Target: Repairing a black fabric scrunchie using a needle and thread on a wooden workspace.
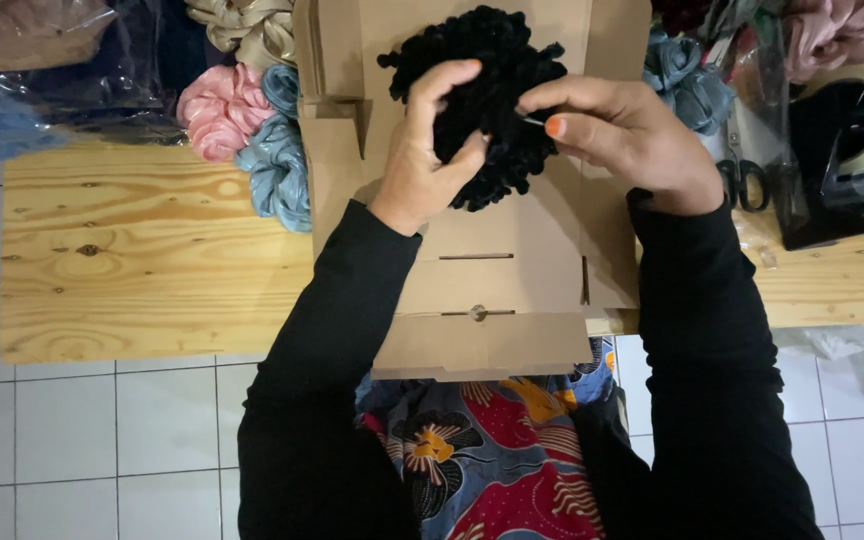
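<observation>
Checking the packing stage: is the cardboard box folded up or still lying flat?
Still flat. The cardboard box lies unfolded on the wooden table, its slots and flaps showing, under both hands holding the black scrunchie.

Two hands meet at twelve o'clock, the left hand (pixel 430 160) and the right hand (pixel 627 135), on one black fluffy scrunchie (pixel 487 70). One flat cardboard box (pixel 497 290) lies at centre. One pink scrunchie (pixel 220 108) sits at ten o'clock. One pair of scissors (pixel 747 185) and one tape dispenser (pixel 842 150) sit at two o'clock.
</observation>
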